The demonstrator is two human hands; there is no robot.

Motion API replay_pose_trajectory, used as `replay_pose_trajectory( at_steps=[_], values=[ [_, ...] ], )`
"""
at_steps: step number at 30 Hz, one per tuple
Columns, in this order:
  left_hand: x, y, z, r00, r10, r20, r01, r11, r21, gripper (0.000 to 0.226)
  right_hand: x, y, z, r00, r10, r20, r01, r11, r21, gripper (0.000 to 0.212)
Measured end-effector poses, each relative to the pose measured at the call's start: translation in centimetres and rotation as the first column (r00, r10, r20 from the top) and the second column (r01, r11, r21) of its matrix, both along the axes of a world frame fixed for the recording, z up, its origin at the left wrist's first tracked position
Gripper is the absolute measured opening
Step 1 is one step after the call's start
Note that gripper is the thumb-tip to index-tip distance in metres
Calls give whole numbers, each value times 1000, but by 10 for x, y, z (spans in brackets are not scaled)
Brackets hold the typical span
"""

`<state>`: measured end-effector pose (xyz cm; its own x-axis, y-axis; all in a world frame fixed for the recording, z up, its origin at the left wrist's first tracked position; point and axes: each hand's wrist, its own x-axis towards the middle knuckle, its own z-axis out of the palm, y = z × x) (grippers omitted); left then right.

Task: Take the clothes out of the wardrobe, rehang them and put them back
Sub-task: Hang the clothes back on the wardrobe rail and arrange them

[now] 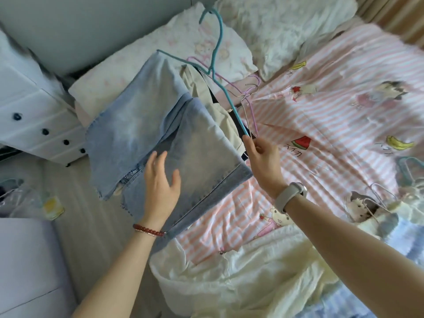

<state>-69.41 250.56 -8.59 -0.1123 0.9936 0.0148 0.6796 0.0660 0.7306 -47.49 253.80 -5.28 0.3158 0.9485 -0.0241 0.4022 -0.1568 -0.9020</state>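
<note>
The jeans [160,134] hang folded over the bar of a teal hanger [219,72], occupying the frame centre and extending toward 7 o'clock, above the near edge of the bed [344,115]; the hanger hook points to 12 o'clock, and its lower arm runs down toward 4 o'clock into the right hand [263,161]; the right hand pinches the end of that arm between thumb and fingers, its wrist carrying a pale watch [290,196]; the left hand [160,182] lies against the denim at 6 o'clock of the jeans, fingers straight and spread, grasping nothing; its wrist carries a red bead bracelet [149,230]; beige clothes [220,111] lie on the bed just behind the jeans, at 3 o'clock of them, with pink and white wire hangers [249,99] resting beside them; pillows [275,31] sit at 12 o'clock of the frame; a cream garment [241,271] is bunched at 5 o'clock; further hangers [378,196] lie at 4 o'clock on the striped sheet; a white drawer unit [34,115] with dark knobs stands at 9 o'clock on the floor.
</note>
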Motion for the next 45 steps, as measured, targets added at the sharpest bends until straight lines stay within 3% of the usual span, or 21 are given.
replay_pose_trajectory(
  at_steps=[6, 10, 13, 19, 22, 28, 32, 34, 37, 41, 45],
  values=[
    [-4, -3, 111, 995, 27, -100, 11, 936, 353, 63, -3, -62, 49, 984, 177, 17, -178, 979, 98, 47],
    [-9, -24, 172, 960, 96, -263, 48, 868, 495, 68, 4, -89, 95, 952, 262, 159, -292, 935, 203, 39],
    [-10, -55, 205, 934, 149, -325, 51, 845, 532, 53, 11, -112, 130, 909, 289, 301, -373, 885, 278, 37],
    [-18, -144, 237, 993, 86, -84, -37, 883, 468, 26, 25, -172, 167, 839, 276, 469, -466, 810, 357, 40],
    [-13, -184, 253, 998, 50, -40, -27, 893, 448, 17, 31, -199, 175, 814, 234, 531, -488, 771, 409, 43],
    [4, -228, 321, 995, 73, -68, -16, 788, 616, 22, 25, -224, 214, 867, 31, 497, -374, 701, 607, 28],
    [4, -260, 373, 989, 134, -65, -46, 690, 723, 26, 3, -216, 260, 897, -44, 439, -323, 612, 722, 29],
    [0, -280, 390, 987, 161, -13, -102, 685, 722, 29, -9, -215, 276, 909, -23, 416, -334, 559, 759, 28],
    [-6, -316, 393, 979, 160, 124, -202, 746, 635, 32, -27, -224, 282, 889, 37, 457, -411, 507, 758, 34],
    [-15, -373, 362, 930, 175, 323, -311, 842, 440, 30, -51, -253, 258, 828, 125, 547, -534, 475, 699, 36],
    [-30, -429, 330, 892, 234, 387, -370, 869, 329, 28, -74, -293, 236, 763, 178, 622, -628, 430, 648, 36]
  ],
)
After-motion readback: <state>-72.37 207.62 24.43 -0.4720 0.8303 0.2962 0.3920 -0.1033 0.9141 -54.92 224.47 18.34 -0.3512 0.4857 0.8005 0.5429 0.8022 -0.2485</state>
